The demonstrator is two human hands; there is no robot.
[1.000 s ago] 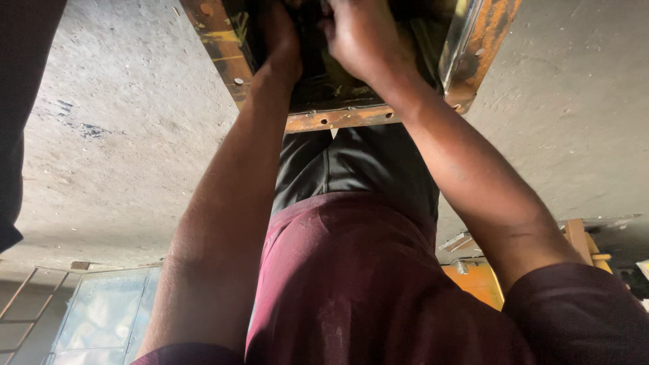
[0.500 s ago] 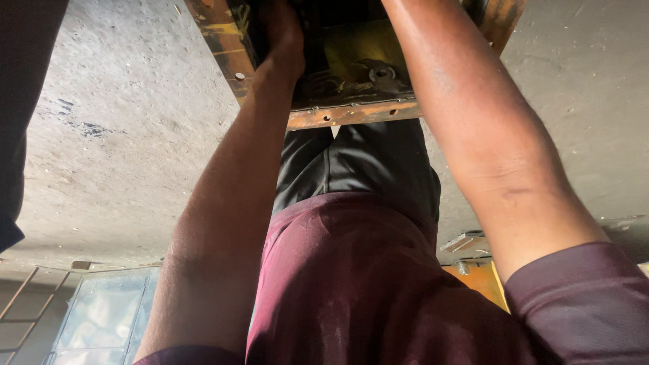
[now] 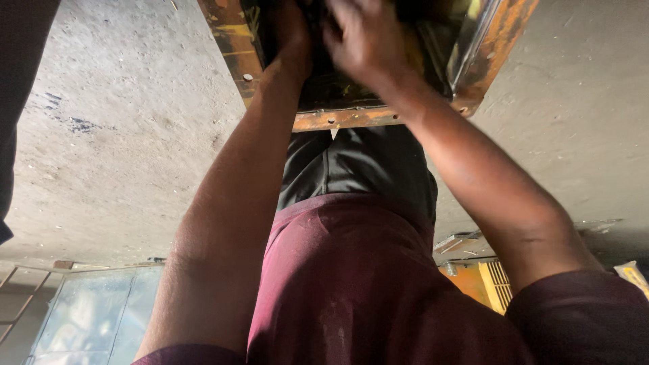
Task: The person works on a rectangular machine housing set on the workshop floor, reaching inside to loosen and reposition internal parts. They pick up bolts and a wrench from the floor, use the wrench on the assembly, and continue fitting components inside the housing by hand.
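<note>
Hands reach into rusty metal housing [image 3: 378, 118] at top of view: left hand [image 3: 292, 34] deep inside, right hand [image 3: 365, 40] blurred; grips impossible to tell. Steady forearms and slow fingers likely best.

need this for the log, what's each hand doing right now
Left hand: inside the rusty orange metal housing, grip cannot be told.
Right hand: blurred over the same opening, grip cannot be told.

The right hand [image 3: 365, 37] is back in view inside the rusty orange-edged metal housing [image 3: 345, 120], close beside the left hand [image 3: 291, 34], after reaching deeper and out of frame half a second earlier.
</note>
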